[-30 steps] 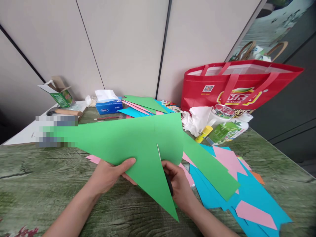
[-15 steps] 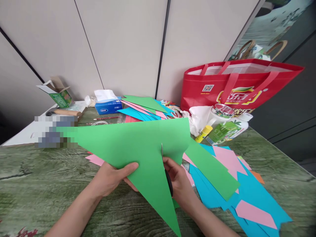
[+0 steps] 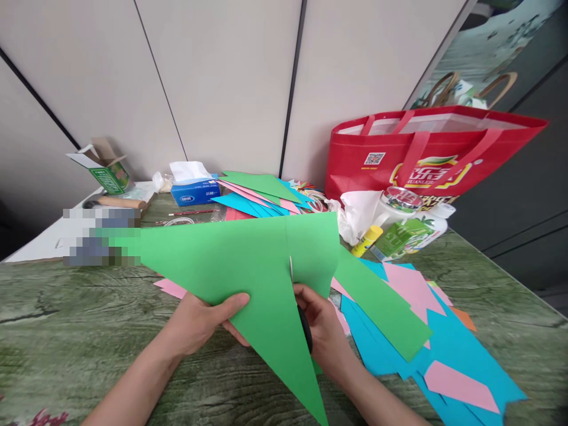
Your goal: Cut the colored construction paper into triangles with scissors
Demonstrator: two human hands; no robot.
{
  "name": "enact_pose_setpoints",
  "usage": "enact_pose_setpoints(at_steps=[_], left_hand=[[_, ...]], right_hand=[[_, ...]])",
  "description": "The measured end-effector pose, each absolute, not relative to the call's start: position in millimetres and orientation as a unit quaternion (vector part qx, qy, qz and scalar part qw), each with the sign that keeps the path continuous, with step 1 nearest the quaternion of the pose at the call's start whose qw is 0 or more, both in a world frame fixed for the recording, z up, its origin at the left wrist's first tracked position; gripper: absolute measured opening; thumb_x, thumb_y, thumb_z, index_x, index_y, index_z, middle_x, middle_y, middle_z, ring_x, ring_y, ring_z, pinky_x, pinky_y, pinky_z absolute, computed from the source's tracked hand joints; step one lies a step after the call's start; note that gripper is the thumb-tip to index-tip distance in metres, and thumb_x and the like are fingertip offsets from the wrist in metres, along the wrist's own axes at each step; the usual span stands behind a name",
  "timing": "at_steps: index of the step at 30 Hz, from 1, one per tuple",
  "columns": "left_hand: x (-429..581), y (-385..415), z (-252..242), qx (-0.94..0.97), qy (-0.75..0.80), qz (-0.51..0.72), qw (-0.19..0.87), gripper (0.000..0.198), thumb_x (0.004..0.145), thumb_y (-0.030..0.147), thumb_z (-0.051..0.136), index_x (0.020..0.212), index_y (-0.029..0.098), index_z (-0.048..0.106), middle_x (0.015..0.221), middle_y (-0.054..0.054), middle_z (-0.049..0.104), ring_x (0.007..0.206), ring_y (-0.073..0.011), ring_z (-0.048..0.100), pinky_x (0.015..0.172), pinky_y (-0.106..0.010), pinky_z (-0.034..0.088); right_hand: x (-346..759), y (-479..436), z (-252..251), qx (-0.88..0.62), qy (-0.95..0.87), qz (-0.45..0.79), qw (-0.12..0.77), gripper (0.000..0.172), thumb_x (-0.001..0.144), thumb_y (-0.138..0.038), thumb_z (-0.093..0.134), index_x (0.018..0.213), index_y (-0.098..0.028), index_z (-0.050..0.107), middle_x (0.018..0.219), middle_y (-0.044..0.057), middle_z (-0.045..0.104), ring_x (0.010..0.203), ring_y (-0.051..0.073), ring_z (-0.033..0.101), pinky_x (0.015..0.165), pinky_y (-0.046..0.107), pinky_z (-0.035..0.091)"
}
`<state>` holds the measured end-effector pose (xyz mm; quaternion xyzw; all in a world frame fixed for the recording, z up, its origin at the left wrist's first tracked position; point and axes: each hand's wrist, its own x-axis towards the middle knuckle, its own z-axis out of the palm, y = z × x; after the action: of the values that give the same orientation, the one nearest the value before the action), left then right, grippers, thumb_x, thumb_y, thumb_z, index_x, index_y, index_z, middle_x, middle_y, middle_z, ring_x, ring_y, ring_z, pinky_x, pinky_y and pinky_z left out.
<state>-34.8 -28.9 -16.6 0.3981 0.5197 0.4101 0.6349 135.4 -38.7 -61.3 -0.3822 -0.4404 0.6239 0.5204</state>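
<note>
While left hand [image 3: 199, 322] holds green paper [image 3: 248, 260], bag [image 3: 426, 160] shows QR code [image 3: 374, 158].

At 1 green wood-grain table [image 3: 66, 331]: 2 bare hands, 1 left hand [image 3: 199, 322] and 1 right hand [image 3: 326, 337]; 1 large green paper sheet [image 3: 231, 254]; 1 pair of scissors [image 3: 305, 328]; 2 heaps of cut coloured paper, 1 far heap [image 3: 257, 195] and 1 near heap [image 3: 444, 343]; 1 red tote bag [image 3: 426, 154]; 1 blue tissue box [image 3: 195, 190]; 1 yellow-capped glue stick [image 3: 367, 241]; 1 open green-and-white carton [image 3: 105, 168]; 1 red pencil [image 3: 191, 212]; 1 lidded jar [image 3: 402, 200].
</note>
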Motion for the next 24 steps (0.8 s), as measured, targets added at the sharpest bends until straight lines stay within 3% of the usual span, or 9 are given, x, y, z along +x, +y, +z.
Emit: enact_pose_setpoints(at_steps=[9,15,19,24], left_hand=[[-28,-33,-12,0.382,0.514,0.449,0.623,0.027,0.056,0.023,0.074,0.078,0.015,0.06,0.053,0.002,0.066,0.038,-0.0163,0.059,0.031,-0.027,0.051],[-33,-30,-15,0.388,0.494,0.439,0.643,0.027,0.058,0.021,0.073,0.08,0.015,0.059,0.057,0.001,0.067,0.041,-0.0173,0.061,0.032,-0.028,0.053],[-38,-28,-22,0.404,0.487,0.427,0.646,0.028,0.06,0.022,0.072,0.085,0.016,0.06,0.06,0.001,0.068,0.044,-0.0183,0.062,0.034,-0.029,0.054],[-42,-27,-27,0.417,0.49,0.416,0.643,0.033,0.062,0.024,0.072,0.092,0.017,0.061,0.068,-0.001,0.07,0.052,-0.0204,0.065,0.044,-0.032,0.057]], right_hand=[[135,-39,-64,-0.385,-0.434,0.627,0.52,0.022,0.056,-0.02,0.074,0.074,-0.021,0.062,0.067,-0.002,0.069,0.058,0.016,0.062,0.048,0.022,0.045],[134,-41,-62,-0.39,-0.427,0.631,0.517,0.018,0.058,-0.021,0.072,0.074,-0.021,0.063,0.064,-0.004,0.067,0.035,0.007,0.045,0.032,0.018,0.032],[135,-41,-64,-0.396,-0.43,0.623,0.52,0.017,0.059,-0.021,0.072,0.073,-0.02,0.063,0.062,-0.005,0.066,0.033,0.005,0.041,0.037,0.019,0.037],[134,-40,-64,-0.399,-0.447,0.597,0.534,0.014,0.059,-0.019,0.071,0.071,-0.02,0.063,0.057,-0.005,0.064,0.04,0.008,0.048,0.052,0.023,0.045]])
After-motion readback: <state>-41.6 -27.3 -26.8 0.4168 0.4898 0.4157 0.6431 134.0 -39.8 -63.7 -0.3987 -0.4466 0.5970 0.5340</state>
